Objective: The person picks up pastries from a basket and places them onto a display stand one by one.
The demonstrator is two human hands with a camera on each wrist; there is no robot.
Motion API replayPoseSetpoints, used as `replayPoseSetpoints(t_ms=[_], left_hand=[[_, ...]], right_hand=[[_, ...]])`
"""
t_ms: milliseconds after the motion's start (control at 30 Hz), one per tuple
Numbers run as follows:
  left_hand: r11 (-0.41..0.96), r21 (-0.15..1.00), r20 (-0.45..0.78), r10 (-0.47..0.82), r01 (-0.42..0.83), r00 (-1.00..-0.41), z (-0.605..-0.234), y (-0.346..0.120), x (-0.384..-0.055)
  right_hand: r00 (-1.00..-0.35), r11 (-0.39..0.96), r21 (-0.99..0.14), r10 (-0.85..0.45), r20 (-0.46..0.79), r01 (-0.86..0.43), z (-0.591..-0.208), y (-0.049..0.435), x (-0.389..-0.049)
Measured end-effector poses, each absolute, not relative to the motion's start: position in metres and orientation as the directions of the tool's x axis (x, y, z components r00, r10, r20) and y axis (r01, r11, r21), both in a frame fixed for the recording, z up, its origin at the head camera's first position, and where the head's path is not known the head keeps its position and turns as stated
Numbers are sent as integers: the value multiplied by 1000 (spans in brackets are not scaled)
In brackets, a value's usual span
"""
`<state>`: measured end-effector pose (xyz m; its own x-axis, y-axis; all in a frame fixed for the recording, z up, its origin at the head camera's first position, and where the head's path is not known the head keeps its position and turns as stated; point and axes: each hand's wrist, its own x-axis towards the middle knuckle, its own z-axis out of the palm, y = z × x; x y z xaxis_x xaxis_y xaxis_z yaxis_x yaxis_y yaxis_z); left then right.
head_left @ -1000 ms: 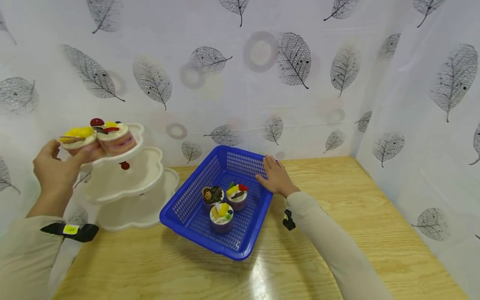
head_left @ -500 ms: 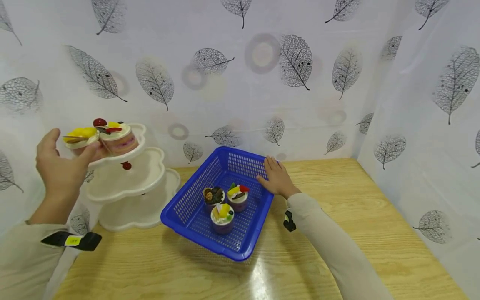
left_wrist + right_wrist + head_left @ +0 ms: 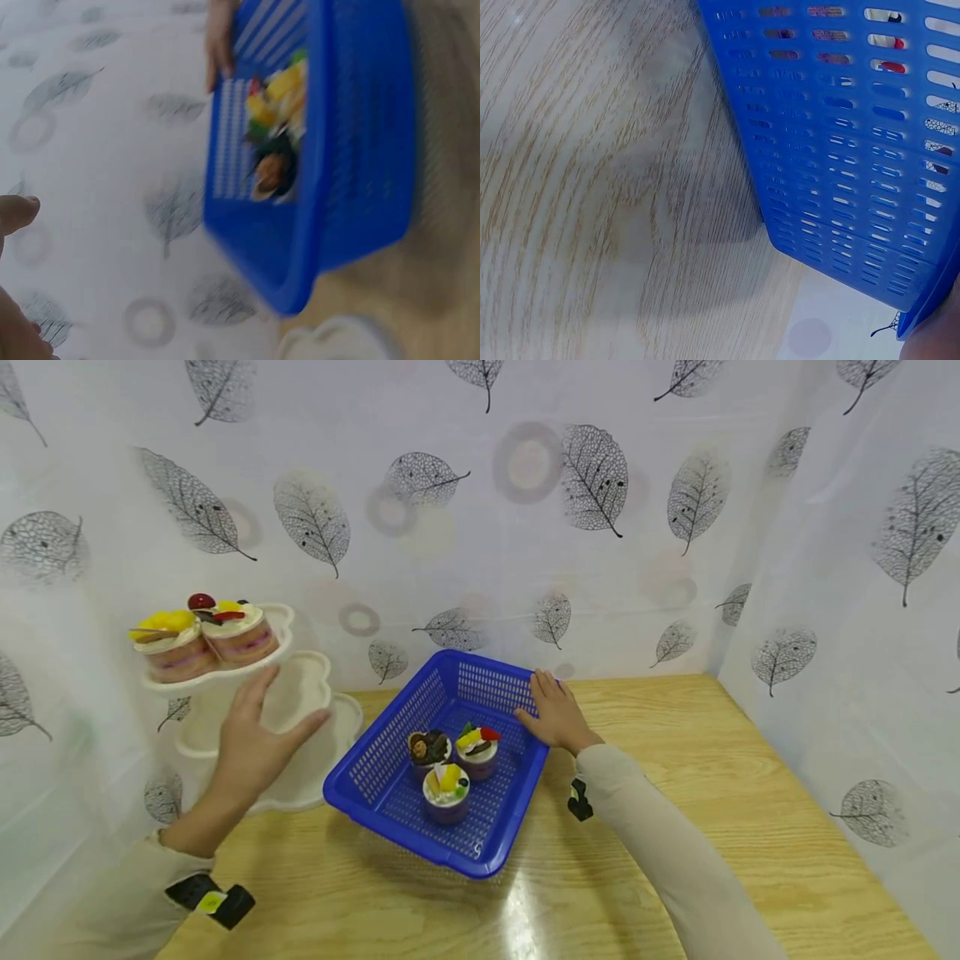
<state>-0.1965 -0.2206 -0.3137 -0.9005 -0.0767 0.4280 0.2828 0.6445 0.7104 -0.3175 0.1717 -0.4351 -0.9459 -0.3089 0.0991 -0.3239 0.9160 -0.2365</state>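
While the back right corner of the blue basket [image 3: 397,831] is covered by the right hand [image 3: 557,714], whose fingers are laid straight over the rim, the left hand [image 3: 251,747] is held up to the left of the basket, well apart from the right. Nothing is held in the left hand; its thumb and fingers are spread wide, and the lower tiers of a white tiered stand [image 3: 300,781] are partly hidden behind it.

Three dessert cups are grouped on the basket's floor: a chocolate-topped cup [image 3: 430,749] towards the basket's left, a red-and-yellow-topped cup [image 3: 477,753] towards its right, and a fruit-topped cup [image 3: 446,797] nearest its front. The stand is placed to the left of the basket, and on its top tier, above the basket's level, a mango-yellow cup [image 3: 176,656] and a berry-topped cup [image 3: 246,643] are set side by side.

The basket is supported by a wooden table [image 3: 735,777]. Behind the basket, a pale sheet [image 3: 480,568] printed with dark skeleton leaves is hung. A black wristband [image 3: 212,902] is worn on the left sleeve.
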Motion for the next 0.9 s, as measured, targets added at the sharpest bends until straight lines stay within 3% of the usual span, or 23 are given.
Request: replayPoseSetpoints(t_ms=[133,433,700,900], left_hand=[[625,745,283,22,234,-959,-332,-198,-191],[462,862,129,196,207,-972,-384,-156,-189],[602,786,-65,309,142,-949,-403,-140,-190],[716,684,-130,312,143,-941,-407,-132,-201]], right_hand=[[-945,915,-239,-312,95,-326,-434,172,-317],[-945,912,-247,-313,98,-328,-433,170,-316],[-946,909,-262,-310,98,-325,-434,169,-316],[-945,909,-260,-308,107,-326,-434,170,-315]])
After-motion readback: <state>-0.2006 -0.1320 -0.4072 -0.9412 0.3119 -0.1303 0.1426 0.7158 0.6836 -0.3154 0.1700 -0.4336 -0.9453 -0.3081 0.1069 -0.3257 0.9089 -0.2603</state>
